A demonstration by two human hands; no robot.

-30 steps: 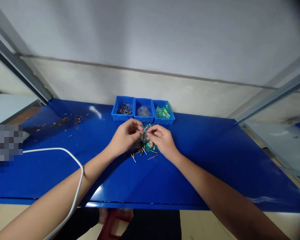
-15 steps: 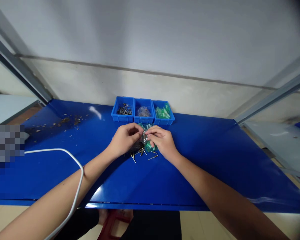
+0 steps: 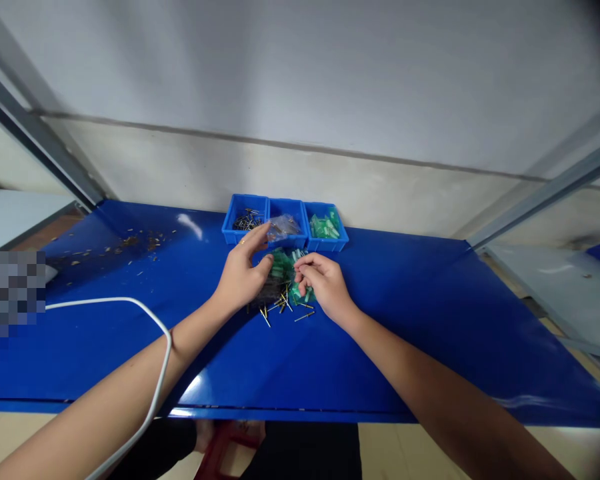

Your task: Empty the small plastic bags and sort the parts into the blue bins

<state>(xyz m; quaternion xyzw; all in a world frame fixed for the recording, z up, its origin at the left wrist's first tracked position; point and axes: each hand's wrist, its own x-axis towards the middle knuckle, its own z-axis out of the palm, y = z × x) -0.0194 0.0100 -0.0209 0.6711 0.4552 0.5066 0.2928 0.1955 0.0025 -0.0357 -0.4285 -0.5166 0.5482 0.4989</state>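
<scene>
My left hand (image 3: 243,270) is open, thumb and fingers spread, just in front of the blue bins. Past its fingertips, a small clear plastic bag (image 3: 281,228) is at the front of the middle blue bin (image 3: 300,212); whether it rests there or is in the air I cannot tell. My right hand (image 3: 324,283) is closed in a pinch above the pile; what it holds, if anything, is hidden. Below the hands lie green plastic pieces (image 3: 280,262), a dark see-through bag (image 3: 269,292) and several thin metal pins (image 3: 286,297) with brass-coloured parts.
The left blue bin (image 3: 227,223) holds metal pins, the right blue bin (image 3: 330,245) green pieces. Brown crumbs (image 3: 130,241) are scattered on the blue table (image 3: 405,347) at left. A white cable (image 3: 150,317) crosses my left forearm. A wall stands behind.
My left hand has opened and moved left and up, away from my right hand. The clear bag between the hands is now at the middle bin. My right hand has hardly moved.
</scene>
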